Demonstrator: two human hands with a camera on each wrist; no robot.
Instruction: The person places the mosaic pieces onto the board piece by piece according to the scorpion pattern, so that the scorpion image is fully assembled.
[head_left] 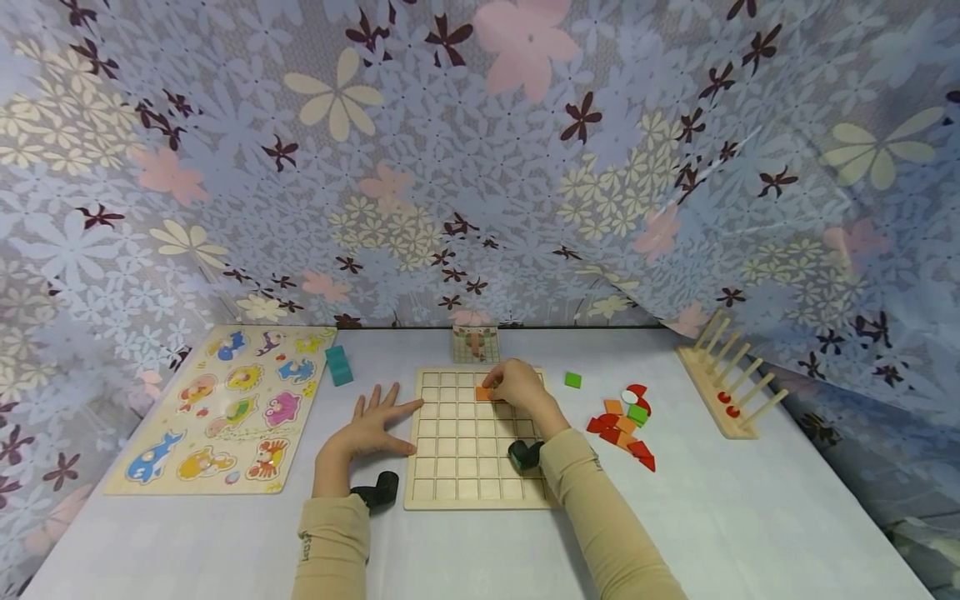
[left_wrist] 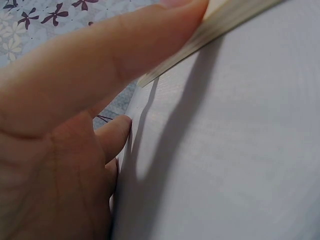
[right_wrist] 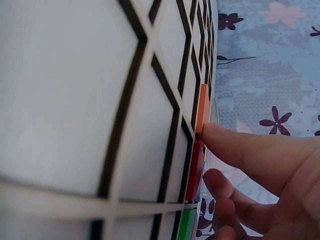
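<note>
A square-grid wooden board (head_left: pixel 457 467) lies in front of me. My right hand (head_left: pixel 521 387) is over its far part, a straight thumb pressing the edge of an orange square tile (right_wrist: pixel 202 112) at a far-row cell. Next to that tile in the right wrist view are a red piece (right_wrist: pixel 195 172) and a green piece (right_wrist: pixel 187 225), largely covered by the hand in the head view. My left hand (head_left: pixel 375 427) is spread at the board's left side, index fingertip and thumb at its edge; the left wrist view shows a digit against the wooden rim (left_wrist: pixel 215 32).
Right of the board lie several loose red, orange and green pieces (head_left: pixel 622 425) and a green square (head_left: pixel 573 380). Farther right stands a peg rack (head_left: pixel 720 392) with red beads. A sea-animal puzzle (head_left: pixel 232 408) and teal blocks (head_left: pixel 339 365) are left; a small picture card (head_left: pixel 476 344) stands behind.
</note>
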